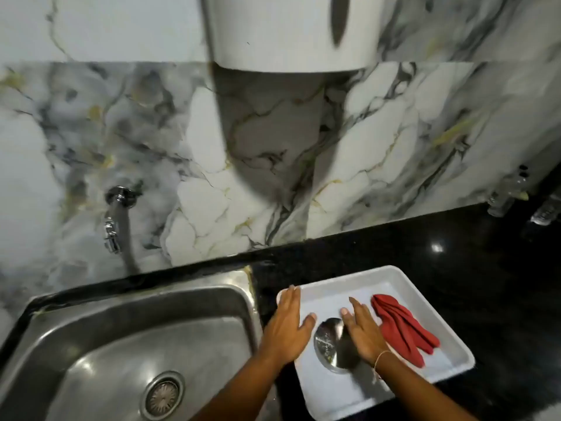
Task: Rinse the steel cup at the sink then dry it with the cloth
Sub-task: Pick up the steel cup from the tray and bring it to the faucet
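Observation:
The steel cup stands in a white tray on the black counter, right of the sink. A red cloth lies crumpled in the tray, right of the cup. My left hand rests flat on the tray's left rim, fingers spread, holding nothing. My right hand hovers flat just right of the cup, between cup and cloth, partly covering the cup's right side. Neither hand grips anything.
A chrome tap juts from the marble wall above the sink's back left. The sink drain sits near the bottom. A white cylinder hangs on the wall overhead. Glassy items stand at the far right.

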Tool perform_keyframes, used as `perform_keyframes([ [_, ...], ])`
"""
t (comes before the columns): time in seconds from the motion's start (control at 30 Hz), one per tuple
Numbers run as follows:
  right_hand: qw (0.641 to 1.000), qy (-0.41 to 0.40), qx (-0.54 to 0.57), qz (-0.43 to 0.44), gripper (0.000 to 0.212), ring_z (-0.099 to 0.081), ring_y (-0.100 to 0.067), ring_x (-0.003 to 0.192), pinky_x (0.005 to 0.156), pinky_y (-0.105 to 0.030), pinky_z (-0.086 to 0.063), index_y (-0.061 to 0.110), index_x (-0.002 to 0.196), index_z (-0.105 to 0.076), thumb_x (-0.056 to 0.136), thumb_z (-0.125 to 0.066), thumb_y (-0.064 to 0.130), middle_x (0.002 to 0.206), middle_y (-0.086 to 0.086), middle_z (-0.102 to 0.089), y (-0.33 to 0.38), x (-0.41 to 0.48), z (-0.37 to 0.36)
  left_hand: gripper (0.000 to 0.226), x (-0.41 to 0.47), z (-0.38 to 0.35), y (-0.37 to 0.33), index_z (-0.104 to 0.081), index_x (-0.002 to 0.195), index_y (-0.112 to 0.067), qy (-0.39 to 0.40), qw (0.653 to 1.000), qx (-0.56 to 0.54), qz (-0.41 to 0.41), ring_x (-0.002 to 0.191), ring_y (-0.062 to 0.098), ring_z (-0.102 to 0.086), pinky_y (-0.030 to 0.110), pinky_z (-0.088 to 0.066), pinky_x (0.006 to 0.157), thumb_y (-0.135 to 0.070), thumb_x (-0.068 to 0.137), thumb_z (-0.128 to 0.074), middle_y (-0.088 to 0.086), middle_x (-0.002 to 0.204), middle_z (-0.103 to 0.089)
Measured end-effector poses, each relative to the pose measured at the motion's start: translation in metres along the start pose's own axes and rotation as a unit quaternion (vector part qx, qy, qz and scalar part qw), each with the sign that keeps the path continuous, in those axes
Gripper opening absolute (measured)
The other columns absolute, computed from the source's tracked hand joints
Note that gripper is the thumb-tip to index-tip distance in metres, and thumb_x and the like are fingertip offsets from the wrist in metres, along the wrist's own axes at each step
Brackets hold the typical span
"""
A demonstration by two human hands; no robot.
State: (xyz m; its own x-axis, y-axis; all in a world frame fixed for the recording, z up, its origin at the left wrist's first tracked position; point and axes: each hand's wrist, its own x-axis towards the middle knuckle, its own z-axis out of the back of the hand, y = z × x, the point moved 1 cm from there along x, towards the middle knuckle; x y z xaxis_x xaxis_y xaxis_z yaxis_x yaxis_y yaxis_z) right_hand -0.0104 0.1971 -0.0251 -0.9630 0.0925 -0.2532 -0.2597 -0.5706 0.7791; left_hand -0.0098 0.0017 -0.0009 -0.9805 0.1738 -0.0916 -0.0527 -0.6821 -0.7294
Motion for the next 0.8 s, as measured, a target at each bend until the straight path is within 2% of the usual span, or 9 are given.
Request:
perform_keyframes([
  [0.1,0.981,-0.024,0.161,-0.105,0.052,-0.035,-0.03,0.146,0.124,-0.053,-0.024,0.019,0.148,-0.042,0.102,-0.044,0.044,0.158,-0.011,-0.04,-0.031,0.008,0.001,0.068,0.005,-0.043,-0.016,-0.017,0.157,-0.02,0.029,0.977,-0.161,0.135,0.152,0.016,-0.016,0.033,-0.011,0.123,-0.047,0.1,-0.042,0.0,0.167,-0.016],
  [0.23,0.9,-0.047,0.397,-0.171,0.03,-0.056,-0.035,0.126,0.116,-0.054,-0.038,0.011,0.105,-0.076,0.102,-0.051,0.027,0.126,-0.019,-0.068,-0.062,0.012,-0.008,0.066,0.015,-0.084,-0.017,-0.027,0.155,-0.016,0.032,0.923,-0.281,0.261,0.148,0.024,-0.028,0.037,-0.02,0.122,-0.051,0.1,-0.041,0.006,0.163,-0.029],
  [0.33,0.885,-0.045,0.429,-0.173,0.035,-0.049,-0.036,0.134,0.12,-0.052,-0.032,0.001,0.122,-0.067,0.104,-0.046,0.022,0.137,-0.022,-0.06,-0.07,0.017,-0.015,0.067,0.028,-0.106,-0.012,-0.046,0.142,-0.002,0.024,0.869,-0.39,0.303,0.136,0.037,-0.045,0.047,-0.032,0.118,-0.049,0.095,-0.046,0.023,0.149,-0.048],
  [0.4,0.893,-0.04,0.421,-0.155,0.033,-0.061,-0.03,0.117,0.115,-0.048,-0.04,0.006,0.106,-0.07,0.106,-0.041,0.02,0.121,-0.016,-0.067,-0.064,0.018,-0.016,0.053,0.035,-0.114,-0.013,-0.058,0.13,0.004,-0.009,0.839,-0.442,0.317,0.127,0.041,-0.053,0.05,-0.036,0.114,-0.038,0.102,-0.041,0.03,0.136,-0.057],
  [0.5,0.887,-0.048,0.428,-0.167,0.034,-0.066,-0.01,0.09,0.088,-0.027,-0.054,0.019,0.089,-0.067,0.106,-0.038,0.015,0.106,-0.009,-0.065,-0.054,0.02,-0.016,0.046,0.034,-0.111,-0.018,-0.065,0.116,0.003,-0.034,0.811,-0.477,0.337,0.109,0.038,-0.062,0.044,-0.047,0.102,-0.031,0.104,-0.037,0.026,0.116,-0.067],
  [0.57,0.882,-0.055,0.436,-0.169,0.034,-0.063,-0.029,0.109,0.094,-0.038,-0.051,0.004,0.103,-0.069,0.106,-0.038,0.017,0.117,-0.021,-0.065,-0.05,0.016,-0.013,0.046,0.034,-0.107,-0.023,-0.066,0.113,0.004,-0.034,0.792,-0.505,0.342,0.091,0.032,-0.064,0.037,-0.051,0.083,-0.031,0.104,-0.038,0.024,0.103,-0.069],
  [0.67,0.87,-0.074,0.464,-0.148,0.045,-0.053,-0.043,0.124,0.115,-0.057,-0.036,-0.018,0.126,-0.053,0.107,-0.037,0.019,0.135,-0.041,-0.052,-0.042,0.014,-0.009,0.055,0.031,-0.094,-0.033,-0.058,0.124,0.016,-0.011,0.777,-0.533,0.334,0.094,0.035,-0.06,0.036,-0.049,0.076,-0.031,0.104,-0.037,0.033,0.116,-0.063],
  [0.73,0.859,-0.077,0.483,-0.15,0.047,-0.047,-0.051,0.13,0.116,-0.061,-0.034,-0.018,0.13,-0.05,0.107,-0.038,0.021,0.136,-0.043,-0.049,-0.029,0.012,-0.004,0.057,0.025,-0.081,-0.043,-0.057,0.127,0.014,0.004,0.775,-0.542,0.326,0.098,0.037,-0.06,0.036,-0.05,0.077,-0.034,0.103,-0.036,0.036,0.125,-0.06],
  [0.8,0.869,-0.067,0.47,-0.141,0.042,-0.062,-0.039,0.117,0.104,-0.056,-0.047,-0.003,0.119,-0.065,0.106,-0.04,0.027,0.126,-0.03,-0.064,-0.014,0.008,0.003,0.055,0.023,-0.067,-0.043,-0.064,0.122,0.006,0.002,0.777,-0.548,0.311,0.095,0.031,-0.065,0.034,-0.051,0.076,-0.038,0.103,-0.036,0.027,0.117,-0.069],
])
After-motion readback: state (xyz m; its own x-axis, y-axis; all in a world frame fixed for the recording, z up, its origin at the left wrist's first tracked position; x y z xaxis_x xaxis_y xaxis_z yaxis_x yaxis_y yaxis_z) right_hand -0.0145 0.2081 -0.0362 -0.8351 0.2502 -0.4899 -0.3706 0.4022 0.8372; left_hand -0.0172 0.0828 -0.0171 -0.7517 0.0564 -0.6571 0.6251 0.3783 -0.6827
